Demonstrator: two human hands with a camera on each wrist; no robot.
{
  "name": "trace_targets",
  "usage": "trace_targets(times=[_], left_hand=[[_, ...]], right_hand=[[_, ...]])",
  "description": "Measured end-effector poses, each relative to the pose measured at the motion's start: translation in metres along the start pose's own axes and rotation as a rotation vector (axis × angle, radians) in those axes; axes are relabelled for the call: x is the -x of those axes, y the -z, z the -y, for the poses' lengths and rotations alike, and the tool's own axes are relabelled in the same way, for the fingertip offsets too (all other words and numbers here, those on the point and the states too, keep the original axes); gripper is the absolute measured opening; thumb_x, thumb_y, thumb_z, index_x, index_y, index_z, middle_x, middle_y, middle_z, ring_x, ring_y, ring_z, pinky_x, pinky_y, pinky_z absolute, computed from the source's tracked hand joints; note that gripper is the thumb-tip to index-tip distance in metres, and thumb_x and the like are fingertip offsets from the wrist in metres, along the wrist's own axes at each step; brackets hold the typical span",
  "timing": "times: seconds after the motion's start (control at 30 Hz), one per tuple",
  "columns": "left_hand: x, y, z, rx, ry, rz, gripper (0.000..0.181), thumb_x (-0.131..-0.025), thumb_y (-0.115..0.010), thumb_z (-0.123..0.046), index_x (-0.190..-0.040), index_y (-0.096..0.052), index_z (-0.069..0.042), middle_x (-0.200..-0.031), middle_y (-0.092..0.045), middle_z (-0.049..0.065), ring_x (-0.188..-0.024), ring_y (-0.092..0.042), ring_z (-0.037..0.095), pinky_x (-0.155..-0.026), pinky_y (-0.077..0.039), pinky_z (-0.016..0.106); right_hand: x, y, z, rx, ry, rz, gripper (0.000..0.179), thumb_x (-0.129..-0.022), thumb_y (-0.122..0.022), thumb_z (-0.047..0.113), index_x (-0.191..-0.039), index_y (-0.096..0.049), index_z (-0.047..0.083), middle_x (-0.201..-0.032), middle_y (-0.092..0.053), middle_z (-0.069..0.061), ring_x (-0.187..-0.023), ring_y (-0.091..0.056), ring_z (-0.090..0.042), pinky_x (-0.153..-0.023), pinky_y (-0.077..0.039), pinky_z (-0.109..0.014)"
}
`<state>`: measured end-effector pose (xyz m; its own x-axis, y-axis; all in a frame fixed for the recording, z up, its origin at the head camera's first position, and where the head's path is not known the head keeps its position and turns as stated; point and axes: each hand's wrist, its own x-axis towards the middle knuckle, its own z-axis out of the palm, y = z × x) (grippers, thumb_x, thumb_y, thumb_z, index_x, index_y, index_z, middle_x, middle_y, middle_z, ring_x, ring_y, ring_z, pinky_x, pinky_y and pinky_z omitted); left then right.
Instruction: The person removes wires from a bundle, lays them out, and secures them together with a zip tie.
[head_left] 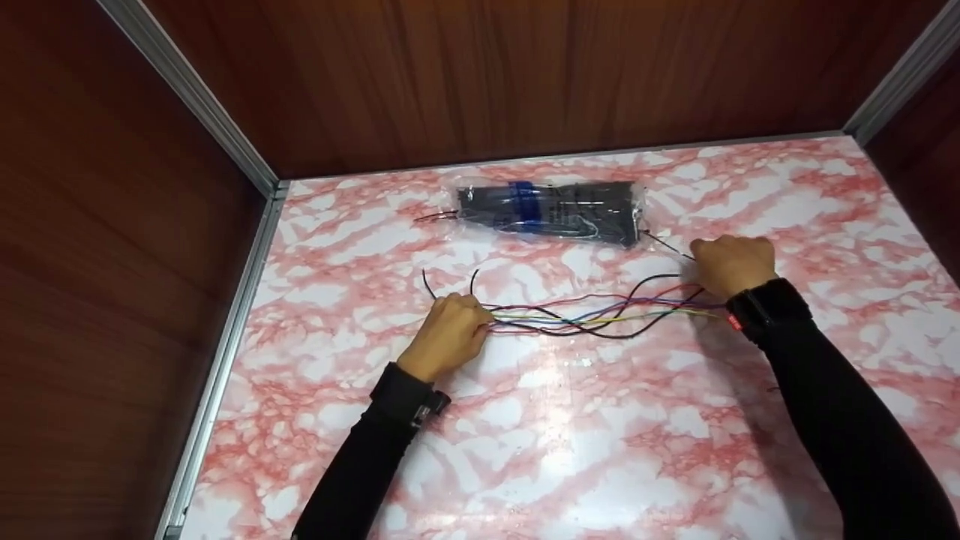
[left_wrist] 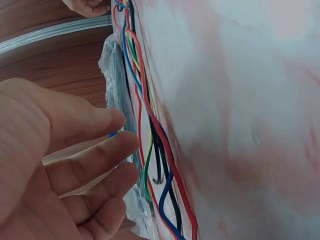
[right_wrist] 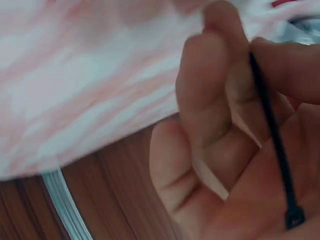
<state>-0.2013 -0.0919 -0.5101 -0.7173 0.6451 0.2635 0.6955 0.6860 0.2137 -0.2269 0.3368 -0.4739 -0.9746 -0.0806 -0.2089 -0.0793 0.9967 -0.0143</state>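
Note:
A loose bundle of coloured wires, in red, blue, yellow, green and black, lies across the table between the two hands. Over its left end is my left hand; in the left wrist view its bent fingers and thumb stand apart beside the wires, nothing between them. My right hand, above the bundle's right end, pinches a thin black cable tie between thumb and fingertip. The tie's small square head shows over the palm in the right wrist view.
A clear plastic bag of black cable ties with a blue band lies behind the wires. Thin black ties stick out at its left. Brown wood-grain panels with metal edging enclose the pink-and-white marbled tabletop.

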Motion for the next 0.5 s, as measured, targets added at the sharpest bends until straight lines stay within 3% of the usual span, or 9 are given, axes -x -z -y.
trace_targets(times=[0.13,0.3,0.4,0.5], left_hand=[[-0.010,-0.003,-0.003,0.022,0.003,0.037,0.017,-0.087,-0.066,-0.014,-0.101,-0.074,-0.014,-0.099,-0.067,0.006,-0.092,-0.061,0.029,-0.081,-0.048,0.043],[-0.016,-0.005,-0.001,-0.002,0.043,0.173,0.039,-0.084,-0.072,-0.027,-0.121,-0.064,-0.016,-0.119,-0.062,0.006,-0.106,-0.058,0.030,-0.094,-0.045,0.045],[-0.019,-0.009,0.000,-0.041,0.047,0.222,0.040,-0.082,-0.074,-0.028,-0.118,-0.062,-0.015,-0.116,-0.063,0.006,-0.105,-0.059,0.030,-0.093,-0.044,0.045],[-0.023,-0.013,0.001,-0.072,0.048,0.213,0.028,-0.084,-0.073,-0.023,-0.108,-0.065,-0.012,-0.106,-0.064,0.007,-0.098,-0.061,0.030,-0.088,-0.045,0.044]], right_hand=[[0.011,-0.009,-0.007,0.109,-0.048,-0.185,0.014,-0.087,-0.052,0.005,-0.089,-0.064,-0.001,-0.078,-0.065,-0.025,-0.069,-0.060,-0.044,-0.080,-0.036,-0.064],[0.027,-0.018,-0.020,0.140,-0.095,-0.471,0.015,-0.086,-0.046,-0.001,-0.074,-0.054,-0.001,-0.056,-0.053,-0.022,-0.058,-0.051,-0.045,-0.077,-0.034,-0.061],[0.038,-0.018,-0.027,0.092,-0.111,-0.556,0.009,-0.082,-0.048,-0.003,-0.074,-0.049,0.000,-0.054,-0.050,-0.022,-0.055,-0.050,-0.046,-0.065,-0.036,-0.059],[0.050,-0.014,-0.030,-0.028,-0.140,-0.602,0.004,-0.080,-0.047,-0.002,-0.076,-0.048,0.000,-0.056,-0.050,-0.023,-0.051,-0.049,-0.049,-0.046,-0.032,-0.054]])
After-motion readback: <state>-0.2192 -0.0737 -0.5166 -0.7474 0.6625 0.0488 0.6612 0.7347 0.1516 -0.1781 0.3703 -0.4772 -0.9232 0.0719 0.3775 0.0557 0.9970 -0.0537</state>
